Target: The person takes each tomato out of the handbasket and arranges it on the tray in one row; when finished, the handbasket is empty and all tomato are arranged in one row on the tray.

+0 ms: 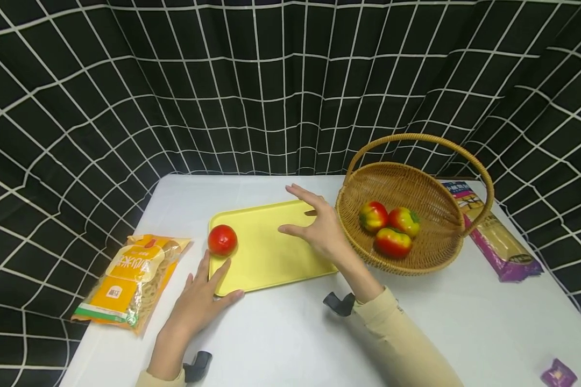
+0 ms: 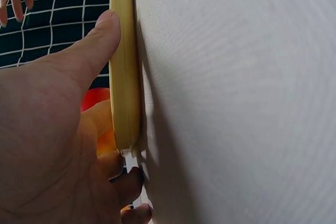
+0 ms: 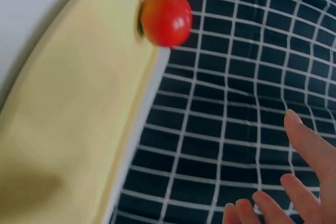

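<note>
A yellow tray (image 1: 276,252) lies on the white table, with a round red fruit (image 1: 222,240), tomato-like, at its left end. My left hand (image 1: 193,301) rests at the tray's front left corner, fingers spread. Its thumb touches the tray's edge (image 2: 125,66) in the left wrist view; the index finger reaches over the rim, close to the fruit. Above the right part of the tray hovers my right hand (image 1: 321,226), thumb and fingers apart and holding nothing. Beside it, a wicker basket (image 1: 440,215) holds red-and-yellow lobed fruits (image 1: 393,243), pepper-like.
An orange bag of dry food (image 1: 130,279) lies at the table's left edge. Behind the tall-handled basket, a purple and yellow packet (image 1: 503,242) lies at the right. A small purple wrapped piece (image 1: 559,373) sits near the front right. Dark gridded cloth (image 1: 271,80) surrounds the table.
</note>
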Demonstrator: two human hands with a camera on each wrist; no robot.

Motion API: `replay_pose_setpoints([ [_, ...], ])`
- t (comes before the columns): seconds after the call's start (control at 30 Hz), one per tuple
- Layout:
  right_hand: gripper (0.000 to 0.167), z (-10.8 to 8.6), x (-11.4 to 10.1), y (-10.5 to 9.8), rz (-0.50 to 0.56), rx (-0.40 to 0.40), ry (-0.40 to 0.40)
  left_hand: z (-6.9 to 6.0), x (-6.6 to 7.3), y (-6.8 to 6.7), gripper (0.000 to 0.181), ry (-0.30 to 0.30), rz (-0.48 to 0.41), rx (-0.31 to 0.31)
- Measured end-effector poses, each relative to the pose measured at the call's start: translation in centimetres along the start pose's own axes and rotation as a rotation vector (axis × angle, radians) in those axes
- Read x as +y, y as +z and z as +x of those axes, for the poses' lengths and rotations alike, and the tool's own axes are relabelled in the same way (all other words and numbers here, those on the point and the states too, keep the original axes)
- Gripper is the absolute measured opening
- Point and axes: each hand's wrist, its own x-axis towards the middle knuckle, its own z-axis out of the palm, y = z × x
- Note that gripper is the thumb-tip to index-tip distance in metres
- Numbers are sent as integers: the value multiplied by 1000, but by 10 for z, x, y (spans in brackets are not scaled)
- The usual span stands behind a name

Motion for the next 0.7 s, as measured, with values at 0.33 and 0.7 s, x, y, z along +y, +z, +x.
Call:
replay_pose_setpoints([
  [0.33,80,-22,12,-67,-112,105,89,1,-1,0,89,-7,10,-10],
  [0.7,83,-47,41,-131,-241,29,319,2,-2,2,92,-9,31,-25],
])
